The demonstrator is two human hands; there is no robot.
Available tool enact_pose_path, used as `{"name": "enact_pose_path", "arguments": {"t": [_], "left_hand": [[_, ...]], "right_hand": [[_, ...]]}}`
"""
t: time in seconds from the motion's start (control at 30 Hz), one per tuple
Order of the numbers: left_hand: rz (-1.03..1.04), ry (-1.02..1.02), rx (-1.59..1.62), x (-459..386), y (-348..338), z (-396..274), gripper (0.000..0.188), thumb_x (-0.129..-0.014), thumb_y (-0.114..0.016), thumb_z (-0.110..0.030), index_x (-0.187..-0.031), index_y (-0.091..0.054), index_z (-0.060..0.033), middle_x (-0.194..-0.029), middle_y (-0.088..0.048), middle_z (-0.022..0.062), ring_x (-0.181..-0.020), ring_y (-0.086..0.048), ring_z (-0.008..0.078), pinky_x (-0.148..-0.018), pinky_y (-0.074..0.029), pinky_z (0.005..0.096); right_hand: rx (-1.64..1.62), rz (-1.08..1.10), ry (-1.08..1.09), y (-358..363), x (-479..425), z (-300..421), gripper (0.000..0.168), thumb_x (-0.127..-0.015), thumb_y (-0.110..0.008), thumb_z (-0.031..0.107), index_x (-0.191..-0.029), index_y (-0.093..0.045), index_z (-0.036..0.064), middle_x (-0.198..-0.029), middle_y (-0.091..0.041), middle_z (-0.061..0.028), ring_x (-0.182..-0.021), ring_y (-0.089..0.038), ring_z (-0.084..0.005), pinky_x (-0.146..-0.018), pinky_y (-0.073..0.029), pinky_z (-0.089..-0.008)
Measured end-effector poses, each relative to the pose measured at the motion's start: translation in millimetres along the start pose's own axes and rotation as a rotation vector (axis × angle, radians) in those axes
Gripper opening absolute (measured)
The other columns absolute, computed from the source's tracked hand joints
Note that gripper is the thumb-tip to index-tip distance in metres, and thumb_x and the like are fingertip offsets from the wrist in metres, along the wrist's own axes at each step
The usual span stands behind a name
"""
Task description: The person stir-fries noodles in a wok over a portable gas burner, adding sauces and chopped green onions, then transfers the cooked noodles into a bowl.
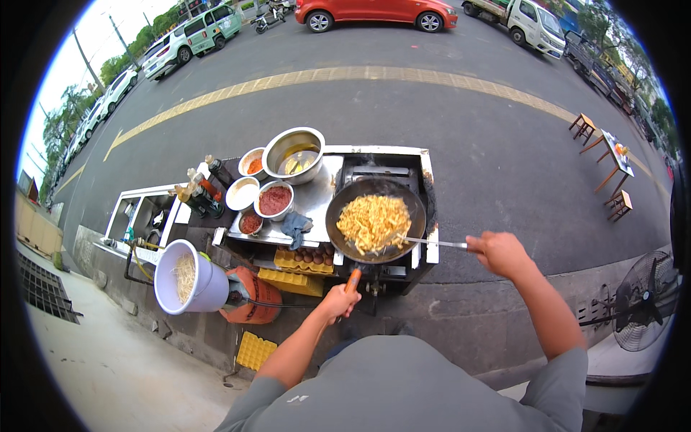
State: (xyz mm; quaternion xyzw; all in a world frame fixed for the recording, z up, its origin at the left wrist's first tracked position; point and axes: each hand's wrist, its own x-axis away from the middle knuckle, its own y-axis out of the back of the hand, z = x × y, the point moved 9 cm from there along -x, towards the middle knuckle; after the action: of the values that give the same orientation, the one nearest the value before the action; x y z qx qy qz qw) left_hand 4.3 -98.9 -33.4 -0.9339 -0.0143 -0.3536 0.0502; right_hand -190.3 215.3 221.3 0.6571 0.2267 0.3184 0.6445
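A dark wok (418, 210) rests over the burner of a metal cooking stand. Steaming yellow food, apparently scrambled egg (372, 221), fills much of its bowl. My left hand (340, 302) is closed around the wok's orange-brown handle (353, 282). In my right hand (496, 252), out to the right of the stand, is the end of a long-handled metal spatula (437, 242). The spatula's shaft crosses the wok's right rim, and its head is partly buried in the food. Both hands look slightly blurred or foreshortened, but their grips are plain.
Left of the wok stand a steel bowl of oil (296, 156), a bowl of red paste (275, 200), a blue cloth (296, 227) and several bottles (200, 200). Below are egg trays (294, 281), an orange gas cylinder (253, 294) and a white bucket (200, 278). A fan (642, 299) stands at right.
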Motion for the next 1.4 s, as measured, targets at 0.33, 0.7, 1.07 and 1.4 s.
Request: {"name": "enact_pose_path", "arguments": {"t": [0.33, 0.7, 1.07, 1.4], "left_hand": [[-0.021, -0.055, -0.027, -41.2, 2.6, -79.3, 0.016, -0.093, -0.065, -0.016, -0.082, -0.059, -0.0073, -0.058, -0.051, -0.0026, -0.045, -0.047, 0.0083, -0.042, -0.039, 0.0256], [-0.095, 0.004, -0.050, -18.0, 2.7, -9.7, 0.014, -0.093, -0.068, -0.016, -0.087, -0.057, -0.0089, -0.066, -0.053, -0.0011, -0.052, -0.051, 0.0090, -0.046, -0.044, 0.0270], [-0.075, 0.031, -0.023, -40.3, 3.6, 8.2, 0.014, -0.093, -0.069, -0.015, -0.092, -0.056, -0.0095, -0.069, -0.054, -0.0031, -0.053, -0.051, 0.0072, -0.045, -0.043, 0.0256], [-0.046, -0.023, -0.025, -14.1, -7.6, -10.0, 0.015, -0.093, -0.067, -0.018, -0.087, -0.057, -0.0089, -0.064, -0.053, -0.0013, -0.048, -0.048, 0.0088, -0.043, -0.039, 0.0268]], "right_hand": [[-0.333, -0.199, -0.124, 4.0, 2.9, 0.2, 0.042, -0.090, -0.070, 0.019, -0.132, -0.066, 0.011, -0.097, -0.069, -0.0133, -0.092, -0.068, -0.0355, -0.080, -0.055, -0.0464], [-0.566, -0.367, -0.243, -56.7, 64.7, 14.8, 0.049, -0.090, -0.073, 0.018, -0.137, -0.063, 0.013, -0.092, -0.068, -0.0138, -0.084, -0.067, -0.0366, -0.074, -0.054, -0.0458], [-0.609, -0.297, -0.352, -205.2, 54.2, 50.1, 0.052, -0.097, -0.064, 0.023, -0.148, -0.053, 0.015, -0.092, -0.069, -0.0202, -0.084, -0.067, -0.0435, -0.076, -0.054, -0.0526], [-0.579, -0.364, -0.308, -205.6, 57.1, 43.0, 0.054, -0.095, -0.067, 0.022, -0.148, -0.053, 0.015, -0.091, -0.069, -0.0189, -0.083, -0.068, -0.0415, -0.074, -0.055, -0.0501]]}}
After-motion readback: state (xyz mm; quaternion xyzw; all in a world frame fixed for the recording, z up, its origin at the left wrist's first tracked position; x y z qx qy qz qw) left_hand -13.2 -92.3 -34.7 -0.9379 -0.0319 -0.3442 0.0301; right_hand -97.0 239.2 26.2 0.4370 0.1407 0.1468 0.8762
